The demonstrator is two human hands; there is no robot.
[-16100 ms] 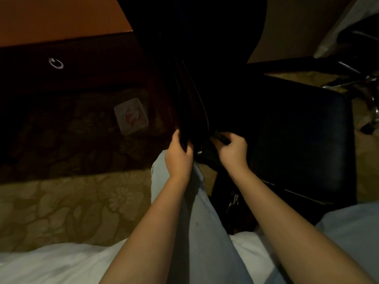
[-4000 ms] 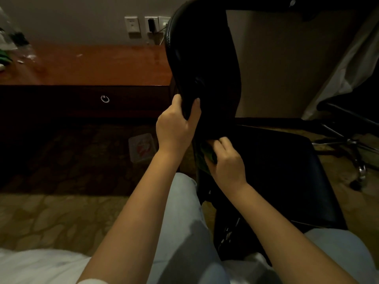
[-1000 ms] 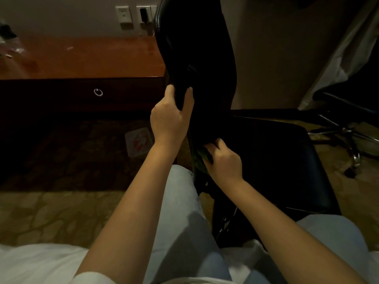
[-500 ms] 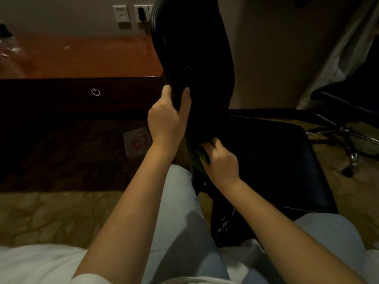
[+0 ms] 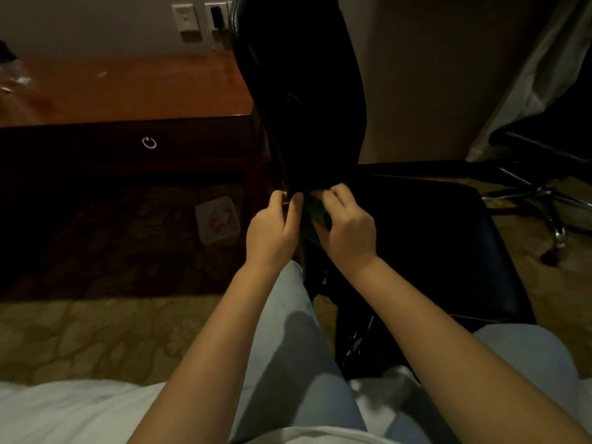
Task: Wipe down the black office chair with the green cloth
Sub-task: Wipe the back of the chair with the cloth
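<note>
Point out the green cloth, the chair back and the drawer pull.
green cloth (image 5: 315,215), head view, its visible folds
chair back (image 5: 301,91), head view, middle of its panel
drawer pull (image 5: 149,142), head view, the metal ring

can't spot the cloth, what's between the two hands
The green cloth, bunched between left hand and right hand under the chair back, head view.

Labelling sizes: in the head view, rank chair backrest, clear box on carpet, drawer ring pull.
Largest: chair backrest.
Then the clear box on the carpet.
Smallest: the drawer ring pull.
The backrest is nearer, but the gaps are plain.
</note>
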